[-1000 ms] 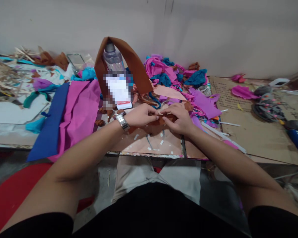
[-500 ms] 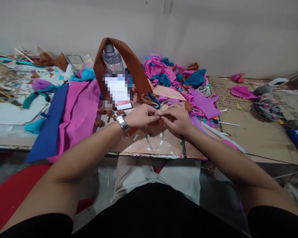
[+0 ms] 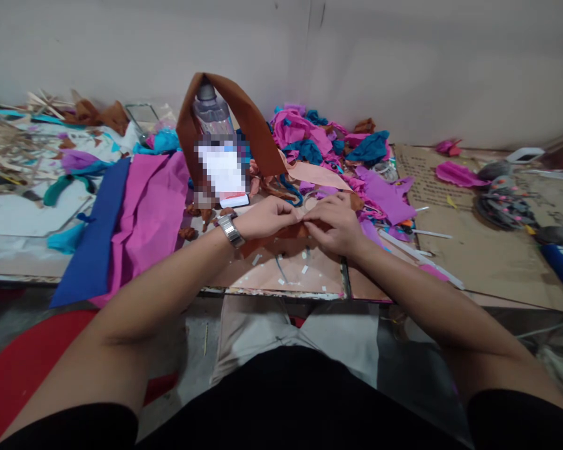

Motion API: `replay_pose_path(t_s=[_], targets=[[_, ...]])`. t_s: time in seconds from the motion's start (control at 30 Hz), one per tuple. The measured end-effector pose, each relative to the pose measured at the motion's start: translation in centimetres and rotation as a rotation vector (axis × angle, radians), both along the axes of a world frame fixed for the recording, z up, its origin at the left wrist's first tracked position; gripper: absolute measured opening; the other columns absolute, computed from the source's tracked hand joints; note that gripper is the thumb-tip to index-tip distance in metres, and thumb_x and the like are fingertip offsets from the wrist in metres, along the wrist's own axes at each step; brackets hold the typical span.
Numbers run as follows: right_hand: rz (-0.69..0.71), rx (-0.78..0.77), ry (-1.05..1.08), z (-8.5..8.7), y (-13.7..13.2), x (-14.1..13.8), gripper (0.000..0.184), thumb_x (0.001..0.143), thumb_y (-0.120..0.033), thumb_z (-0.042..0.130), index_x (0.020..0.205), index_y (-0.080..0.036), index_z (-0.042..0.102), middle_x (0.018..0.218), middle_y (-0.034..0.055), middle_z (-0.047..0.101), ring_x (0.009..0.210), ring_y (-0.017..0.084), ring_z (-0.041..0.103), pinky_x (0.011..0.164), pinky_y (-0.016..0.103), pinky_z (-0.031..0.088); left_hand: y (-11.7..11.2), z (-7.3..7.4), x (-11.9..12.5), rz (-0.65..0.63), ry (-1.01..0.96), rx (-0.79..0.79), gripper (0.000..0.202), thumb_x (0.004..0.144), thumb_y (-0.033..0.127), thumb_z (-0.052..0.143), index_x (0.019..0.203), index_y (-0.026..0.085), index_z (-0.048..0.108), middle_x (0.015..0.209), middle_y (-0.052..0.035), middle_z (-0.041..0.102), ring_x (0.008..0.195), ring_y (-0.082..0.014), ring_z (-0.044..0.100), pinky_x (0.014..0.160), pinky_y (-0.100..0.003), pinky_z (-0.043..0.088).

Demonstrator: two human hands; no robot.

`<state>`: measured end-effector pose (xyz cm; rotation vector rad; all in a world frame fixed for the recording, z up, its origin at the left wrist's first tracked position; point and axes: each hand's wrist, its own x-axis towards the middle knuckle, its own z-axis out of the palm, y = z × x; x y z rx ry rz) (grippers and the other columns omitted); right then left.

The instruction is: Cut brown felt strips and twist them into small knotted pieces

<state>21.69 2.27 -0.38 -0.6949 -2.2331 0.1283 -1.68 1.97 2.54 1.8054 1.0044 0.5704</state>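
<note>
Over the table's front part, my left hand [image 3: 268, 219] and my right hand [image 3: 334, 226] meet fingertip to fingertip. Both pinch a small piece of brown crepe paper [image 3: 298, 232], most of it hidden under the fingers. A metal-band watch [image 3: 231, 230] circles my left wrist. Just beyond the hands lies a roll of tape [image 3: 311, 203], partly covered. A long brown strip [image 3: 258, 128] drapes over a clear plastic bottle [image 3: 213, 112] behind my left hand. In front of the bottle a lit phone [image 3: 225, 178] leans, its screen blurred out.
Crumpled pink, purple and teal paper [image 3: 309, 134] is heaped behind my right hand. Blue [image 3: 94, 231] and pink [image 3: 145, 212] sheets overhang the front edge at left. White sticks [image 3: 422, 259] and cardboard [image 3: 431, 206] lie at right. Small white scraps [image 3: 304, 269] dot the near tabletop.
The fingers have shifted very slightly around the brown crepe paper, and the hands stay pressed together in the same place. Everything else is unchanged.
</note>
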Motion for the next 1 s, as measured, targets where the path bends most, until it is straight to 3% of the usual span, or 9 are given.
replay_pose_path(t_s=[0.27, 0.43, 0.7, 1.0], targets=[[-0.02, -0.019, -0.038, 0.23, -0.21, -0.03, 0.007, 0.095, -0.028, 0.068, 0.095, -0.025, 0.073, 0.089, 0.0026, 0.08, 0.093, 0.025, 0.069, 0.096, 0.048, 0.038, 0.23, -0.48, 0.01, 0.018, -0.001, 0.024, 0.031, 0.088, 0.044, 0.068, 0.081, 0.015, 0.075, 0.077, -0.0025, 0.072, 0.066, -0.0105, 0.056, 0.068, -0.026, 0.042], [-0.033, 0.014, -0.056, 0.28, -0.23, -0.1, 0.007, 0.096, -0.028, 0.066, 0.094, -0.025, 0.072, 0.09, 0.0028, 0.08, 0.094, 0.025, 0.069, 0.096, 0.049, 0.036, 0.3, -0.81, 0.06, 0.041, 0.004, 0.067, 0.036, 0.092, 0.046, 0.062, 0.079, 0.015, 0.074, 0.08, -0.0031, 0.071, 0.07, -0.0115, 0.057, 0.07, -0.027, 0.042], [-0.062, -0.027, -0.075, 0.31, -0.45, -0.2, 0.007, 0.097, -0.03, 0.066, 0.095, -0.026, 0.072, 0.094, 0.003, 0.08, 0.097, 0.026, 0.069, 0.1, 0.051, 0.034, 0.13, -0.53, 0.06, 0.058, 0.014, 0.044, 0.034, 0.091, 0.044, 0.064, 0.078, 0.014, 0.073, 0.073, -0.0023, 0.068, 0.062, -0.01, 0.053, 0.063, -0.026, 0.04], [-0.031, -0.082, 0.009, -0.38, 0.02, -0.25, 0.004, 0.094, -0.028, 0.069, 0.094, -0.025, 0.072, 0.105, 0.0048, 0.078, 0.104, 0.027, 0.067, 0.098, 0.049, 0.041, -0.05, -0.68, 0.23, 0.046, 0.036, 0.152, 0.032, 0.092, 0.042, 0.064, 0.076, 0.015, 0.069, 0.067, 0.0007, 0.063, 0.061, -0.0099, 0.05, 0.062, -0.025, 0.036]])
